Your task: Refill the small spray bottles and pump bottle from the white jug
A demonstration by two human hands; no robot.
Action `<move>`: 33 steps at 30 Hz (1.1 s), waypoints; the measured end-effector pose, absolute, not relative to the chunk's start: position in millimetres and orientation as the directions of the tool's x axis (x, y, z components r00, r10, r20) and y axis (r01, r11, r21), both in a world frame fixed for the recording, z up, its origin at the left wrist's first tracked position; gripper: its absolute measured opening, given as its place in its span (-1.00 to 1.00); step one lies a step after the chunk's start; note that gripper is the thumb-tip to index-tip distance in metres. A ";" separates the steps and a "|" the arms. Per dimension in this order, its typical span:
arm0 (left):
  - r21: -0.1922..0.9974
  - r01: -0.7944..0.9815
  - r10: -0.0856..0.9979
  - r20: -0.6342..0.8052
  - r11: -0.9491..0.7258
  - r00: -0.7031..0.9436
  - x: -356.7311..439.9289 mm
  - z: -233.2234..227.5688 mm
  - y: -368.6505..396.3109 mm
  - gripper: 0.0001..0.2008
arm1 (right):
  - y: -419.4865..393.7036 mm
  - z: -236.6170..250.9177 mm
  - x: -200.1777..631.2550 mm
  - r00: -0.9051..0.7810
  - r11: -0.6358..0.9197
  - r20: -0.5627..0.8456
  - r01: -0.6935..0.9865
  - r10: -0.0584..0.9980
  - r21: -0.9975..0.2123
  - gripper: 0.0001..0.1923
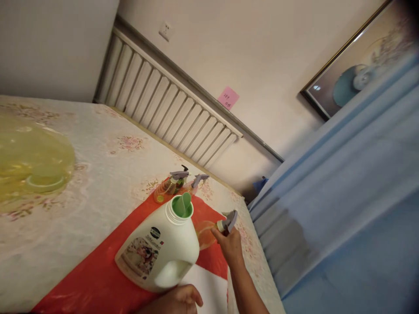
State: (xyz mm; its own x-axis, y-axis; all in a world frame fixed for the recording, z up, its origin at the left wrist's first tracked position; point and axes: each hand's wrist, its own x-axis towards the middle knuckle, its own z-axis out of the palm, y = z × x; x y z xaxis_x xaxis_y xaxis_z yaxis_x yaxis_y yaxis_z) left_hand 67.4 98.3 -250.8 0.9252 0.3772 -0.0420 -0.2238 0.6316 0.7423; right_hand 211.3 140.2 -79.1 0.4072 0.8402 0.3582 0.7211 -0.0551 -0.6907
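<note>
A white detergent jug [163,255] with a picture label lies tilted over a red sheet [98,283]; its cap is off and a green pour spout [182,205] shows in the neck. My left hand [178,302] grips the jug at its handle end. My right hand [231,246] holds a small clear orange-tinted spray bottle [206,233] by the neck under its grey trigger head [231,220], just right of the jug's mouth. Two more small spray bottles [170,185] [196,181] lie behind the jug.
The table carries a pale floral cloth [98,174]. A blurred yellow-green translucent object [32,161] sits at the left. Behind are a white radiator [170,107], a pink note [228,97], a wall socket [165,30] and a framed picture [353,78]. Blue fabric [343,196] fills the right.
</note>
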 end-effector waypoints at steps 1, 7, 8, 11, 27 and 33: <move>0.714 -0.253 0.387 -0.026 0.653 0.922 70.6 -253.2 97.5 -0.58 | 127.6 -78.0 215.5 0.418 -0.069 0.356 0.723 0.836 -0.687 -0.75; 0.684 -0.271 0.390 -0.021 0.677 0.921 72.3 -257.1 95.0 -0.41 | 64.4 -89.5 239.7 0.474 -0.136 0.349 0.727 0.808 -0.673 -0.77; 0.679 -0.283 0.403 -0.021 0.677 0.915 71.8 -257.3 94.7 -0.38 | 56.4 -92.3 243.9 0.485 -0.143 0.346 0.721 0.803 -0.678 -0.76; 0.641 -0.341 0.448 -0.006 0.688 0.894 72.0 -259.3 93.7 -0.24 | 37.3 -97.6 254.8 0.510 -0.163 0.324 0.698 0.797 -0.697 -0.74; 0.387 -0.294 0.277 0.099 0.874 0.956 64.0 -242.5 98.5 -0.13 | -0.4 -90.7 256.2 0.562 -0.259 0.349 0.735 0.750 -0.627 -0.72; 0.399 -0.289 0.253 0.139 0.870 0.957 59.5 -233.7 100.4 -0.33 | -14.5 -96.8 259.9 0.576 -0.278 0.322 0.719 0.751 -0.637 -0.74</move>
